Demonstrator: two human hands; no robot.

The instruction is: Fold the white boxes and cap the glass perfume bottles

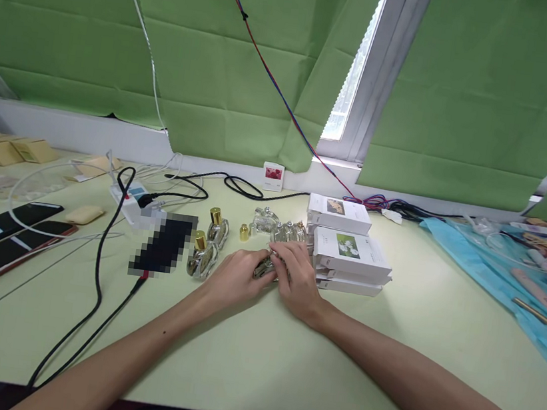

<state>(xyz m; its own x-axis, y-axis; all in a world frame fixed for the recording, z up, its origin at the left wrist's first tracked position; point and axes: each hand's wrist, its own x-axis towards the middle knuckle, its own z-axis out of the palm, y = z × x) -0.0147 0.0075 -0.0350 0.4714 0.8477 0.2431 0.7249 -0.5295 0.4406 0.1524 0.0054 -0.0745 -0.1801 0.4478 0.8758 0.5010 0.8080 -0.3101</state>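
My left hand [240, 273] is closed around the side of a small clear glass perfume bottle [262, 268] low over the table. Curled over the same bottle from the right, my right hand [298, 281] presses its fingers near the top; much of the bottle is hidden. Just behind my fingers stand several glass bottles [291, 231] without gold caps, and another clear bottle [265, 220] is close by. A loose gold cap [244, 232] sits to their left. Left of my hands are two bottles with gold caps, one nearer [202, 259] and one farther [218, 230].
White boxes [352, 254] are stacked beside my right hand. A power strip [135, 205], black cables [98, 263] and two phones [3, 230] lie on the left. A blue sheet [477, 265] with tools covers the right. One small box [272, 177] leans at the back.
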